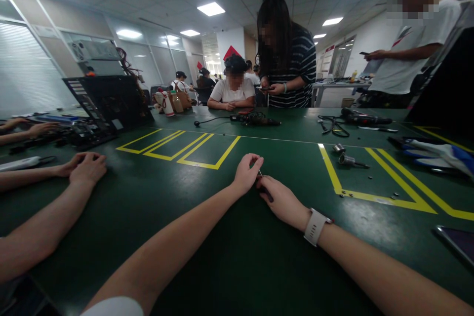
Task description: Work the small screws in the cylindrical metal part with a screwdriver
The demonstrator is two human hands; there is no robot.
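Over the middle of the green table (207,227), both of my hands come close together. My right hand (283,200), with a pale watch on the wrist, is closed round the dark handle of a small screwdriver (267,194). Its thin bright shaft slants up toward my left hand. My left hand (246,174) is closed in a pinch by the shaft's end; whatever sits between its fingertips is too small to make out.
Yellow tape outlines (200,164) mark the table. At right lie metal sockets (346,159), several small nuts (395,195), blue-white gloves (437,153) and a power drill (365,117). A corded tool (255,119) lies ahead. Another person's hands (87,165) rest at left; people are opposite.
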